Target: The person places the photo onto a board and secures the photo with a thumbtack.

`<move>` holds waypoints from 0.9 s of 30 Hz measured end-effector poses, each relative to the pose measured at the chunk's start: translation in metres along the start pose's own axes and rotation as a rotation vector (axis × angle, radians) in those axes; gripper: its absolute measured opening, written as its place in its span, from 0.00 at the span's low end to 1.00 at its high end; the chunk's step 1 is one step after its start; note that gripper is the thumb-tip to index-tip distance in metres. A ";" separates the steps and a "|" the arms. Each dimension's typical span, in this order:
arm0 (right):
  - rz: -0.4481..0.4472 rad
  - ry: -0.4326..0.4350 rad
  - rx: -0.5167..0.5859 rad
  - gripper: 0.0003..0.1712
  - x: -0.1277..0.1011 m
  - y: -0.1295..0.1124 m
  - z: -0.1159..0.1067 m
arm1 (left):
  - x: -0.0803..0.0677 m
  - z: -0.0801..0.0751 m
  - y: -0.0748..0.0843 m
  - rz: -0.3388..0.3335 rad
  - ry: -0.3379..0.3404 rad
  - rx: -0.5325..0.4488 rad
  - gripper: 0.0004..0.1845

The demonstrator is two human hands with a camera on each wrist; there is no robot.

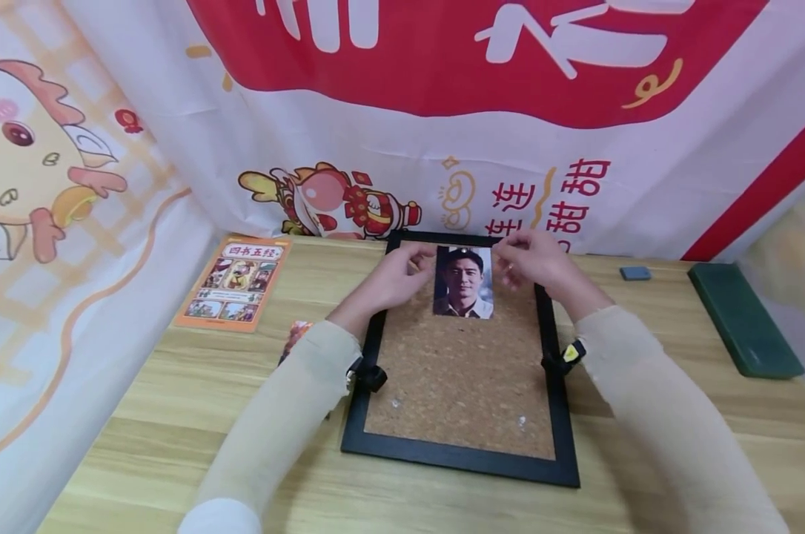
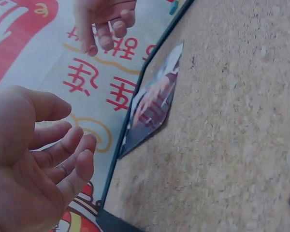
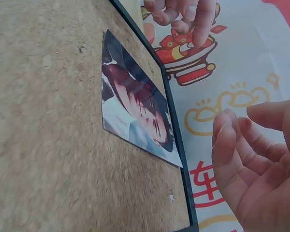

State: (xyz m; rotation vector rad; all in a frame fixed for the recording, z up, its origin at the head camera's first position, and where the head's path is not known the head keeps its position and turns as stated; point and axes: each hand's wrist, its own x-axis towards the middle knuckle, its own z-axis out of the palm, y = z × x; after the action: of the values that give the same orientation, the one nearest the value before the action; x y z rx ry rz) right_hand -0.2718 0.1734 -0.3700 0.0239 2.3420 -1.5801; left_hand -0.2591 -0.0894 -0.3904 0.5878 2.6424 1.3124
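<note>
While flanking a glossy rectangular photo (image 1: 463, 282) at the far edge of a grainy cork board (image 1: 462, 378) in a thin black frame, left hand (image 1: 394, 280) and right hand (image 1: 534, 261) apart, fingers loosely curved, gripping nothing. On the woodgrain tabletop (image 1: 196, 400): orange booklet (image 1: 234, 282) far left, dark green slab (image 1: 743, 317) right.

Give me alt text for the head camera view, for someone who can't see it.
A portrait photo lies at the top of a black-framed cork board on a wooden table, with the left hand and right hand hovering on either side of it. An orange booklet lies to the left.
</note>
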 end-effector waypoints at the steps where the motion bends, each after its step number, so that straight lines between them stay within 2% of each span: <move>1: -0.007 -0.001 -0.008 0.18 -0.003 0.001 -0.002 | -0.002 -0.001 0.001 0.003 -0.004 -0.008 0.20; 10: -0.022 0.006 -0.043 0.17 -0.039 0.011 -0.013 | -0.025 -0.014 0.008 0.040 -0.015 0.012 0.18; 18: -0.104 -0.005 -0.085 0.17 -0.073 0.029 -0.024 | -0.056 -0.030 0.008 0.050 -0.049 0.015 0.18; 27: -0.162 0.001 -0.216 0.21 -0.102 0.053 -0.042 | -0.088 -0.041 0.001 0.009 -0.051 0.051 0.16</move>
State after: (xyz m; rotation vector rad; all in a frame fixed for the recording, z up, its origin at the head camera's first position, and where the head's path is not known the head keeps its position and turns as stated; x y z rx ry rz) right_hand -0.1753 0.2485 -0.3765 -0.2195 2.5581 -1.3850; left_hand -0.1898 -0.1544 -0.3692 0.6321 2.6416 1.2186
